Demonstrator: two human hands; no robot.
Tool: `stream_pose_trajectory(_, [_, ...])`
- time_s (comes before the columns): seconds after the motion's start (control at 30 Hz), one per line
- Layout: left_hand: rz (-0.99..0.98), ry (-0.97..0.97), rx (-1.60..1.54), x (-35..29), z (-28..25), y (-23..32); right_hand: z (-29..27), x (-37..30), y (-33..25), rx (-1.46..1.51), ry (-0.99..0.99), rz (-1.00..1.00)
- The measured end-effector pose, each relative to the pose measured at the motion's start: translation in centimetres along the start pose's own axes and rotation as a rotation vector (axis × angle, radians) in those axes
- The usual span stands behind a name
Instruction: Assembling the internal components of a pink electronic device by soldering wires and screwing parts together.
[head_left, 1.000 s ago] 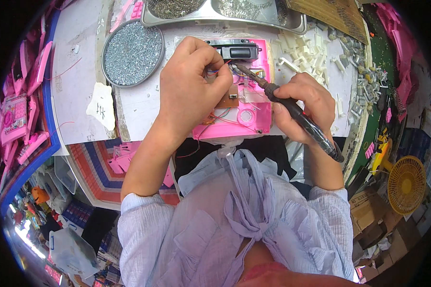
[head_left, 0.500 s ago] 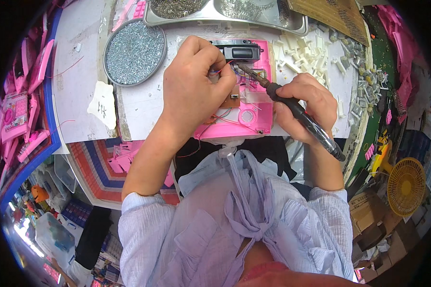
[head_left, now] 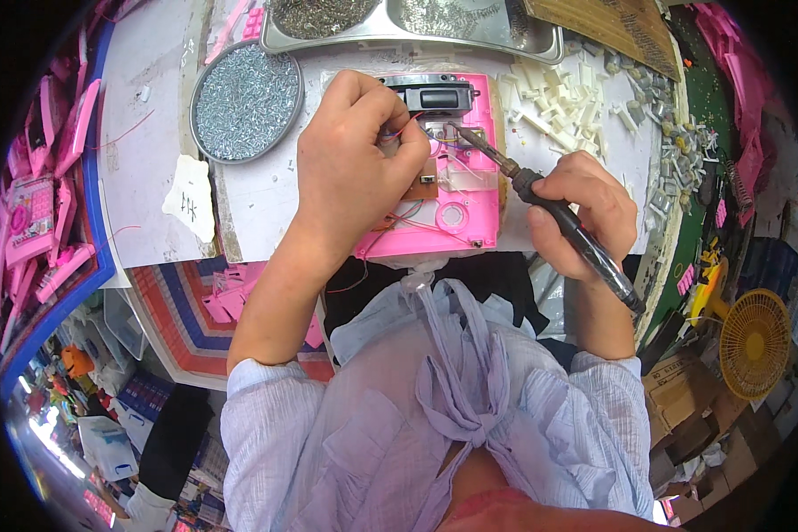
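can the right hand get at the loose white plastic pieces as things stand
Probably yes: the white plastic pieces lie just beyond the right hand with nothing seen between, though its fingers are taken up by the soldering iron.

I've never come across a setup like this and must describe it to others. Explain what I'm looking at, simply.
There is no machine here: a person works with two bare hands. The view comes from a fisheye camera worn on their head, looking down, so straight edges bend near the rim.

On the white table lies an open pink casing with wiring inside. The left hand seems to pinch thin wires over it. The right hand grips a dark, pen-like tool, probably a soldering iron; whether its tip touches anything is unclear.

Around them are a round dish of small metal pieces and loose white parts.
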State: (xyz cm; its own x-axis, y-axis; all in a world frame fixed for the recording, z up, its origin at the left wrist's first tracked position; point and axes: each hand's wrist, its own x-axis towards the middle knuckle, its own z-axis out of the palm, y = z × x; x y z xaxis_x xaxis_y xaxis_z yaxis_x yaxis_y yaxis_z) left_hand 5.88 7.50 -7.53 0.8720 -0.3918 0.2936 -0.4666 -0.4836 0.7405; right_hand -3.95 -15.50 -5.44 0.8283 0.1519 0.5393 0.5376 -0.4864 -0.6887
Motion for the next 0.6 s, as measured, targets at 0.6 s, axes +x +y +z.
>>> stream_pose_trajectory(0.6, [0.134,-0.269,-0.031,-1.1,-3.3,2.3,-3.7,-2.2,-1.3,0.026,0.188,0.101])
